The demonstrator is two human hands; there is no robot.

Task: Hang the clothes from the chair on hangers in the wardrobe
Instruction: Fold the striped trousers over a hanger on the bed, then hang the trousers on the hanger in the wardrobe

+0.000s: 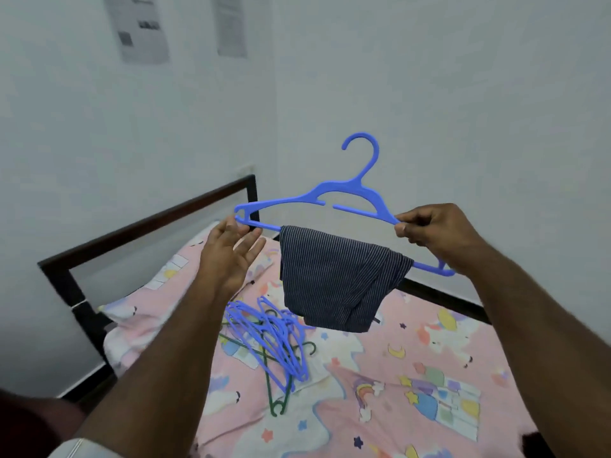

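Observation:
A blue plastic hanger (334, 193) is held up in the air over the bed, hook pointing up. A dark pinstriped garment (334, 276) is folded over its lower bar and hangs down. My right hand (436, 236) grips the hanger's right shoulder end, fingers curled round it. My left hand (228, 256) is spread with straight fingers, its fingertips touching the hanger's left end. Neither the chair nor the wardrobe is in view.
Below lies a pile of several spare blue and green hangers (267, 342) on a pink patterned bedsheet (413, 375). A dark bed frame (148, 223) runs along white walls; two paper sheets (142, 28) hang on the left wall.

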